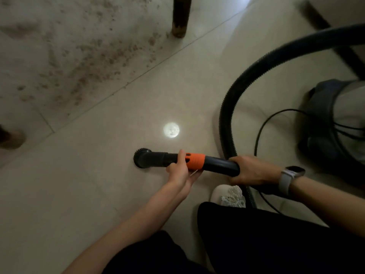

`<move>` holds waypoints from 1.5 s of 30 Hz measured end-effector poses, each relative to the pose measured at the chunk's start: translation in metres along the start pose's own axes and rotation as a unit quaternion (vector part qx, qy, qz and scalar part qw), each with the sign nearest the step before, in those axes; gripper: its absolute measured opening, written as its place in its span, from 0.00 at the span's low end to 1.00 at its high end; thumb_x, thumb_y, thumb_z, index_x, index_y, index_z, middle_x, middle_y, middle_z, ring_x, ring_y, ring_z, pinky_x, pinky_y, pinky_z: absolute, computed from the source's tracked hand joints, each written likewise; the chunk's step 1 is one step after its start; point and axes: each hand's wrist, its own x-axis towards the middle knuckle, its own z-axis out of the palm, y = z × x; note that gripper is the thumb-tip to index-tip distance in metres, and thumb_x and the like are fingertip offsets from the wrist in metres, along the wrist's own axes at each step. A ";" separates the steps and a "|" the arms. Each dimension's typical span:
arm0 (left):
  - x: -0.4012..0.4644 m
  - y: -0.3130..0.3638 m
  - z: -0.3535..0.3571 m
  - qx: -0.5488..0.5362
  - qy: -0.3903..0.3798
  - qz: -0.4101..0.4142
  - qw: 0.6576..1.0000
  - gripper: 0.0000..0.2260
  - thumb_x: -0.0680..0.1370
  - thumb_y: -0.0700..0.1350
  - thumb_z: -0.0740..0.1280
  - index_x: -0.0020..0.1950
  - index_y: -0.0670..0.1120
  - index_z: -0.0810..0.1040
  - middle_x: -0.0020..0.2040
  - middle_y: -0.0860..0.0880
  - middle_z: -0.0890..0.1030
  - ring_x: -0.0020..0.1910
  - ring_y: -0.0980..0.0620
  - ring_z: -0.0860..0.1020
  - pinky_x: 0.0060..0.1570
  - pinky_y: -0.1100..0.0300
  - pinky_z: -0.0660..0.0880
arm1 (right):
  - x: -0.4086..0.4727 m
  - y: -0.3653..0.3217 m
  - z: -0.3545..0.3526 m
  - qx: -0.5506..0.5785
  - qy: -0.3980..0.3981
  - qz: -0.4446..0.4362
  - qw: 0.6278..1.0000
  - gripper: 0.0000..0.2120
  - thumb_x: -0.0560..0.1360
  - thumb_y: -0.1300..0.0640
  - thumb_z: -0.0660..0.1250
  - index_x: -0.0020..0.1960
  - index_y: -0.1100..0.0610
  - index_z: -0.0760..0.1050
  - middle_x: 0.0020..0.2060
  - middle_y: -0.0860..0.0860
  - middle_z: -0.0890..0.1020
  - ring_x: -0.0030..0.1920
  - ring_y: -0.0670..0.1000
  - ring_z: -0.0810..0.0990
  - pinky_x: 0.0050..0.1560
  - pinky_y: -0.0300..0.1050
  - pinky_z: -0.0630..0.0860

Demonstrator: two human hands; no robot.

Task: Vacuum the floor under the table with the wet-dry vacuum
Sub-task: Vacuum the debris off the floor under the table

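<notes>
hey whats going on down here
A person is crouched on the tile floor with a vacuum wand. The left hand grips it by the orange collar, the right hand holds the rear end where the hose joins. The round brush head sits on clean tile; the brown dirt near the table leg is not yet reached.

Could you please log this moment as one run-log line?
left hand: grips nozzle | right hand: grips hose end | brush: on tile | dirt: ahead, not yet reached
</notes>
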 end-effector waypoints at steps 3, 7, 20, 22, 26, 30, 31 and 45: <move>0.002 -0.003 0.010 0.028 0.001 0.016 0.999 0.20 0.80 0.46 0.62 0.67 0.38 0.60 0.58 0.37 0.72 0.54 0.41 0.76 0.42 0.48 0.76 | -0.008 0.003 0.001 -0.010 0.028 0.010 1.000 0.09 0.71 0.52 0.69 0.49 0.49 0.72 0.40 0.48 0.79 0.38 0.47 0.77 0.38 0.38 0.73; 0.002 0.008 0.016 0.039 -0.003 0.047 0.998 0.13 0.80 0.46 0.61 0.59 0.40 0.63 0.55 0.39 0.73 0.54 0.42 0.76 0.46 0.48 0.76 | -0.002 -0.003 -0.007 -0.046 0.069 -0.007 0.997 0.10 0.72 0.51 0.68 0.52 0.50 0.72 0.41 0.49 0.78 0.40 0.50 0.77 0.40 0.40 0.74; 0.018 0.106 -0.007 -0.079 0.092 0.202 0.972 0.08 0.80 0.48 0.61 0.49 0.43 0.69 0.47 0.42 0.74 0.46 0.45 0.76 0.39 0.53 0.77 | 0.076 -0.110 -0.028 -0.083 0.123 -0.102 0.984 0.09 0.72 0.50 0.65 0.49 0.50 0.68 0.40 0.49 0.75 0.38 0.51 0.73 0.37 0.40 0.68; 0.017 0.116 -0.013 -0.124 0.090 0.209 0.966 0.08 0.80 0.46 0.63 0.46 0.43 0.69 0.45 0.42 0.74 0.42 0.44 0.78 0.42 0.51 0.78 | 0.089 -0.132 -0.031 -0.090 0.112 -0.123 0.982 0.09 0.72 0.50 0.65 0.48 0.50 0.67 0.40 0.49 0.75 0.39 0.52 0.74 0.39 0.41 0.70; 0.011 0.143 -0.025 -0.136 0.111 0.233 0.957 0.11 0.80 0.48 0.62 0.55 0.41 0.68 0.48 0.41 0.75 0.38 0.46 0.78 0.37 0.53 0.77 | 0.114 -0.174 -0.032 -0.095 0.113 -0.168 0.975 0.10 0.72 0.51 0.65 0.49 0.53 0.68 0.37 0.48 0.73 0.39 0.52 0.74 0.40 0.43 0.72; -0.011 0.171 -0.032 -0.108 0.123 0.210 0.964 0.11 0.81 0.47 0.60 0.57 0.40 0.65 0.43 0.40 0.75 0.39 0.45 0.77 0.47 0.50 0.74 | 0.118 -0.194 -0.041 -0.093 0.090 -0.209 0.969 0.13 0.73 0.51 0.64 0.55 0.55 0.68 0.38 0.50 0.73 0.38 0.53 0.74 0.38 0.43 0.70; -0.017 0.175 -0.033 -0.115 0.124 0.207 0.964 0.11 0.81 0.47 0.60 0.57 0.41 0.65 0.43 0.40 0.74 0.39 0.45 0.77 0.48 0.50 0.73 | 0.114 -0.196 -0.046 -0.100 0.084 -0.219 0.967 0.15 0.73 0.51 0.65 0.57 0.56 0.69 0.39 0.50 0.73 0.39 0.53 0.74 0.38 0.43 0.70; 0.000 0.172 -0.020 -0.087 0.098 0.214 0.968 0.11 0.81 0.48 0.59 0.58 0.44 0.63 0.46 0.40 0.74 0.39 0.44 0.78 0.39 0.49 0.75 | 0.107 -0.173 -0.056 -0.099 0.094 -0.187 0.973 0.14 0.74 0.49 0.63 0.56 0.55 0.69 0.41 0.50 0.74 0.40 0.52 0.75 0.42 0.44 0.75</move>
